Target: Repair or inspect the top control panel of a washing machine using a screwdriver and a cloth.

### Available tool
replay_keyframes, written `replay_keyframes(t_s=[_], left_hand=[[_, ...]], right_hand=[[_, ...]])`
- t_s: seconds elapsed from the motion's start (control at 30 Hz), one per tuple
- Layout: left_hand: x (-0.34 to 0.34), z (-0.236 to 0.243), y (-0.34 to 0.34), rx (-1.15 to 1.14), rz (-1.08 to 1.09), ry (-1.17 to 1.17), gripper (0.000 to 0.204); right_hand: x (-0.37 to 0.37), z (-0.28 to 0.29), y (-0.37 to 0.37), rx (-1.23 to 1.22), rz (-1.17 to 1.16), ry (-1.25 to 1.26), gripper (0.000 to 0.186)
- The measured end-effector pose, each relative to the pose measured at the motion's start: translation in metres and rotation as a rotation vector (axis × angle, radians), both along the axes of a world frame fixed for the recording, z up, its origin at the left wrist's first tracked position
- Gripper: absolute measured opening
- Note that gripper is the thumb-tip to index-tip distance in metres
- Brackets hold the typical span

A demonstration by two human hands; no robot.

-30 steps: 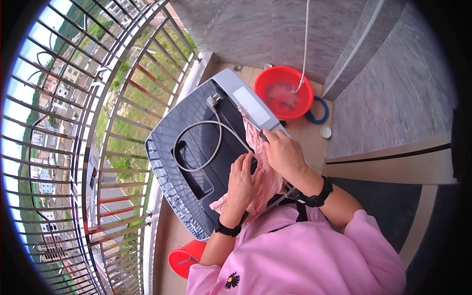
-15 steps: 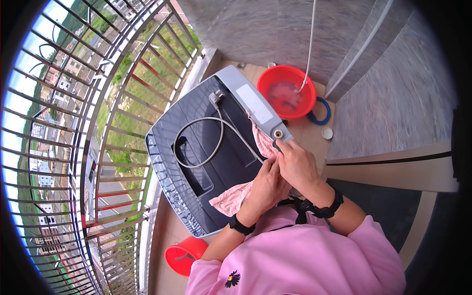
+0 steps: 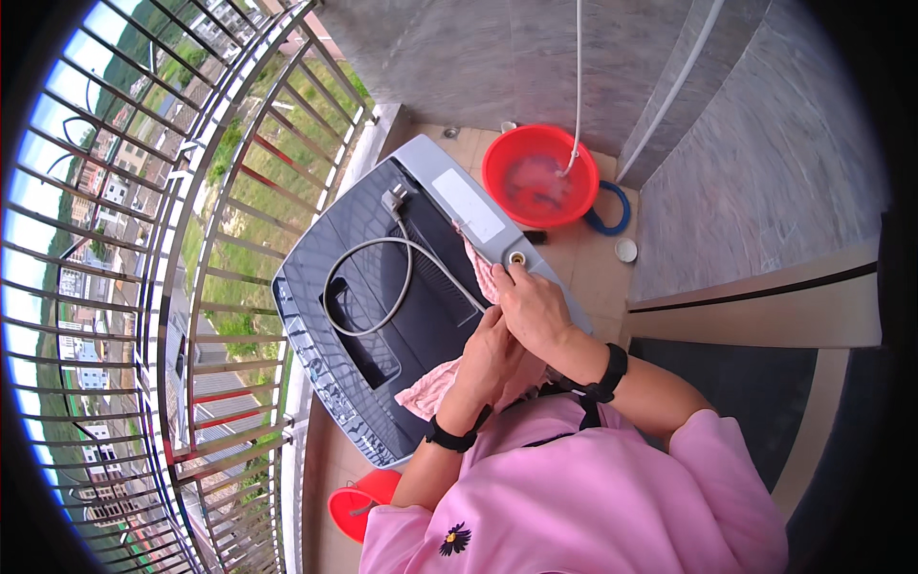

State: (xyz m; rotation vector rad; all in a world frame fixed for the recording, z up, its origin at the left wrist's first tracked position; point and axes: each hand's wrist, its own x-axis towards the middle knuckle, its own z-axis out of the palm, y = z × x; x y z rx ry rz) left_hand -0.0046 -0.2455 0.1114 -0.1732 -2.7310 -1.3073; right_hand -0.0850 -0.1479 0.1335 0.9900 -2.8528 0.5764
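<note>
A top-loading washing machine [image 3: 382, 297] with a dark lid and grey rim stands before me. A pink cloth [image 3: 427, 386] lies over its near right side, bunched beneath both hands. My left hand [image 3: 490, 356] is closed on the cloth; the grey power cord [image 3: 366, 247] runs to its fingertips and vanishes there. Just beside it, my right hand [image 3: 535, 308] is closed on the cloth's upper part, near the brass water inlet [image 3: 517, 258]. The fingers partly hide what they grip. The cord lies looped on the lid, its plug [image 3: 394, 198] at the far end.
Beyond the machine stands a red basin [image 3: 497, 158] of water with a white hose [image 3: 578, 86] hanging into it. A blue ring [image 3: 623, 212] and a small white cup [image 3: 625, 251] are nearby. A red bucket [image 3: 349, 517] lies at lower left. Metal railing [image 3: 229, 354] borders the left.
The view has shifted slightly, so the machine and basin appear a little further left. Both hands stay close together on the cloth, the right hand's fingers slightly re-placed below the inlet.
</note>
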Motion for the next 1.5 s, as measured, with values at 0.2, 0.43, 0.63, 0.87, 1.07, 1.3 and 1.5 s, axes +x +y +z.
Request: replay_keyframes(t_s=[0.2,0.43,0.63,0.87,1.07,1.3,1.5], left_hand=[[0.019,0.025,-0.031,0.073,0.181,-0.1,0.034],[-0.03,0.012,-0.047,-0.152,0.43,-0.108,0.026],[-0.087,-0.023,-0.035,-0.429,0.484,-0.195,0.024],[-0.081,-0.027,-0.022,-0.456,0.499,-0.283,0.025],[-0.068,-0.024,-0.021,-0.192,0.549,-0.294,0.022],[-0.065,-0.014,-0.017,-0.259,0.559,-0.206,0.017],[-0.048,-0.019,-0.004,-0.201,0.213,0.003,0.017]], right_hand=[[0.012,0.032,0.006,0.013,-0.031,0.014,0.022],[0.025,0.045,0.041,-0.15,-0.005,-0.08,0.026],[0.021,0.04,0.068,-0.232,-0.162,-0.139,0.027],[0.009,0.022,0.074,-0.352,-0.091,-0.155,0.028],[0.009,0.011,0.058,-0.211,-0.035,-0.121,0.029],[0.012,0.022,0.051,-0.127,-0.018,-0.082,0.023],[0.018,0.025,0.043,-0.188,-0.031,-0.021,0.029]])
